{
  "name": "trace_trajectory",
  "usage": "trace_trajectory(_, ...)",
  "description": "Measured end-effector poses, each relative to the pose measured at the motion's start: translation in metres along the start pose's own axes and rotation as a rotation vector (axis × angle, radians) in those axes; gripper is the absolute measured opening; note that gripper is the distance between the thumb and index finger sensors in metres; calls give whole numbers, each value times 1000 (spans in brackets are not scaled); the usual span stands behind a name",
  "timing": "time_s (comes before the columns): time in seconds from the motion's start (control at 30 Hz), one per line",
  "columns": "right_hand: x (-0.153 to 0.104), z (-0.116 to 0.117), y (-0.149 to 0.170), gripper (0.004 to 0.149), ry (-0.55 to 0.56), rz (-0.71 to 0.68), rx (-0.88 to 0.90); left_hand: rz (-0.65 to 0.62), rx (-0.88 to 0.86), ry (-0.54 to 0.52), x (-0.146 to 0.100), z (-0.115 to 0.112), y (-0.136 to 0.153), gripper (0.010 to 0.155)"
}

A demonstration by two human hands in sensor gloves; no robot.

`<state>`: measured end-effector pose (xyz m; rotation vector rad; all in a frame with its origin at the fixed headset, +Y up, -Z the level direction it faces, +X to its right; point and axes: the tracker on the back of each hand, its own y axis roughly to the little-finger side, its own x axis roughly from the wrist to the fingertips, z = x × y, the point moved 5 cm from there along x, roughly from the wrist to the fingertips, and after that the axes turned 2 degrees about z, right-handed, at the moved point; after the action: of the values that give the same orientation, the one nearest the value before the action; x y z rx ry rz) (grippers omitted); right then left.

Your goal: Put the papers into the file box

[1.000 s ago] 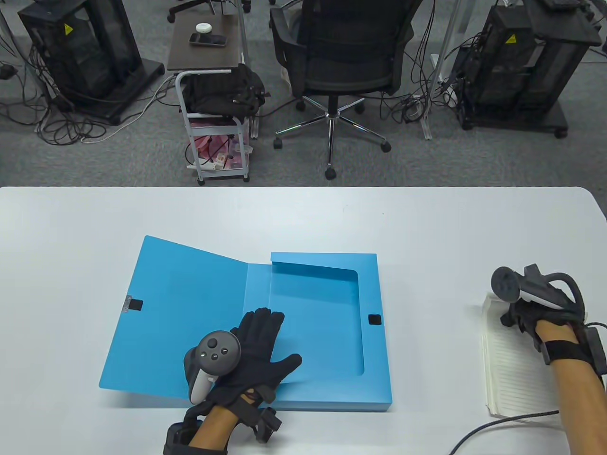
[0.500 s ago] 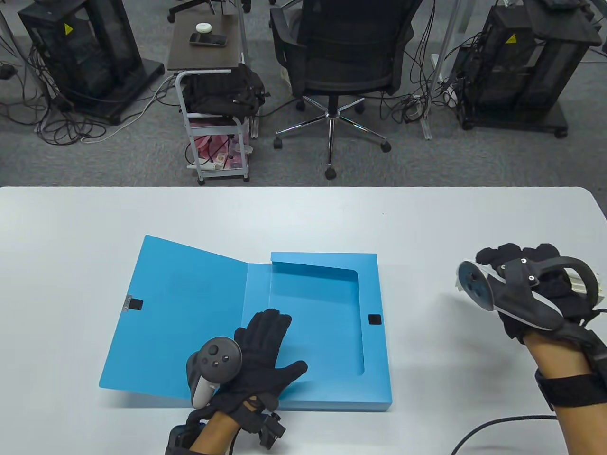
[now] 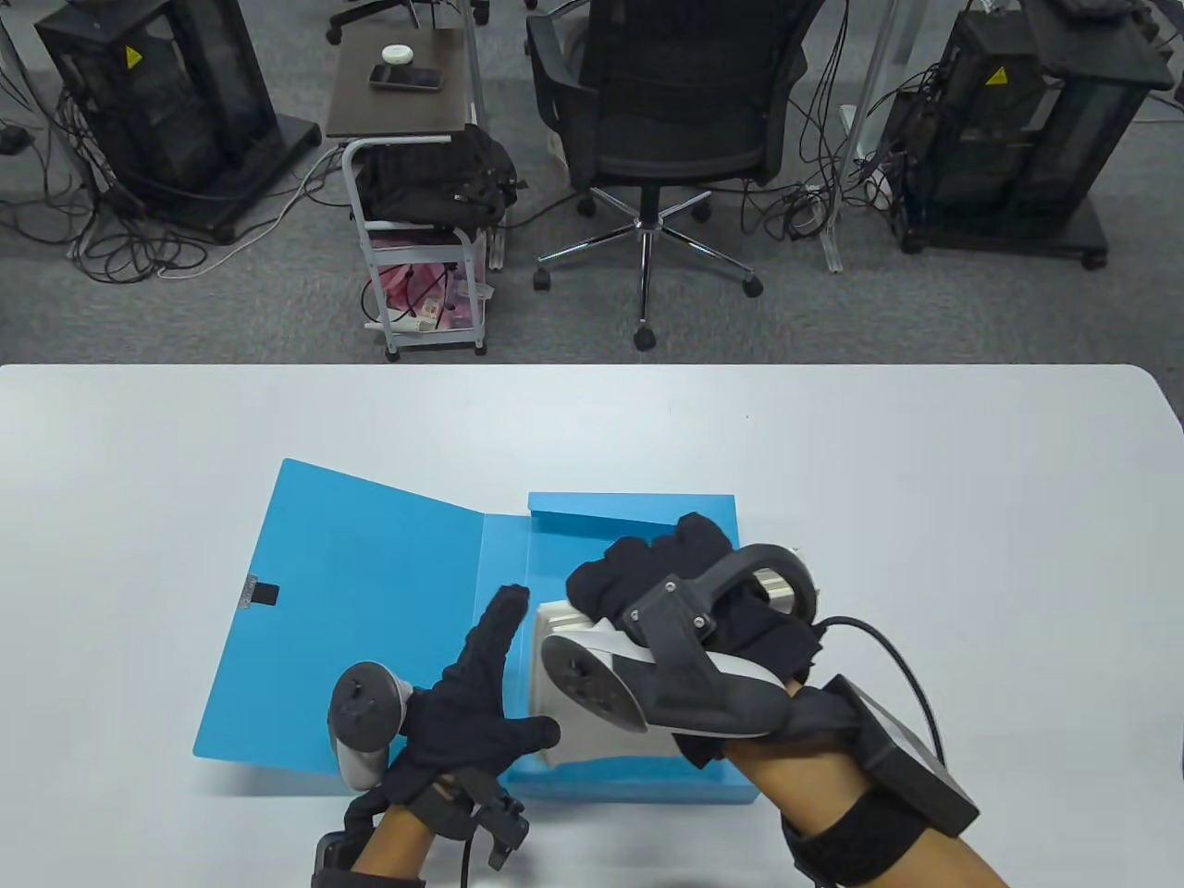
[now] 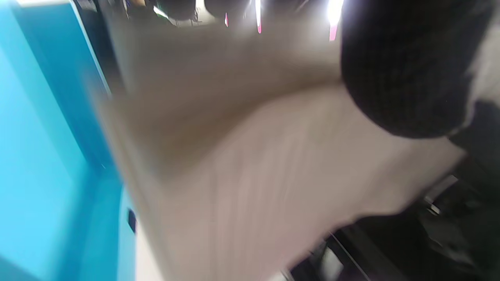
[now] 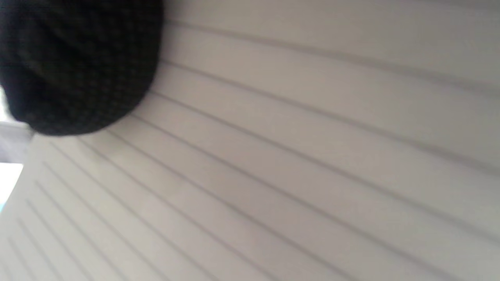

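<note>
The blue file box lies open on the white table, its lid flat to the left. My right hand grips a stack of lined white papers and holds it over the box's tray. The stack's left edge shows under the tracker. My left hand is spread open on the box's spine, just left of the stack. The right wrist view shows the lined papers close up under a gloved finger. The left wrist view is blurred, showing papers beside the blue box.
The right hand's cable loops over the table to the right of the box. The table's far edge faces an office chair and a small cart on the floor.
My right hand lifted the paper stack from the table's right side and carried it left over the box tray. My left hand slid slightly left and tilted up, fingers spread.
</note>
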<state>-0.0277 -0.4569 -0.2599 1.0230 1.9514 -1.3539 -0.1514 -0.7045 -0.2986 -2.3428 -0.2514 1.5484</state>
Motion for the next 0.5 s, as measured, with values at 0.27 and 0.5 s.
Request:
trace_trajectory(0.27,15,14,7,52,62,36,8,-9,-204,6,7,1,4,60)
trace_trajectory(0.5,-32,39,63,71,135,146,-54,54,-256,-152,0,36,6,60)
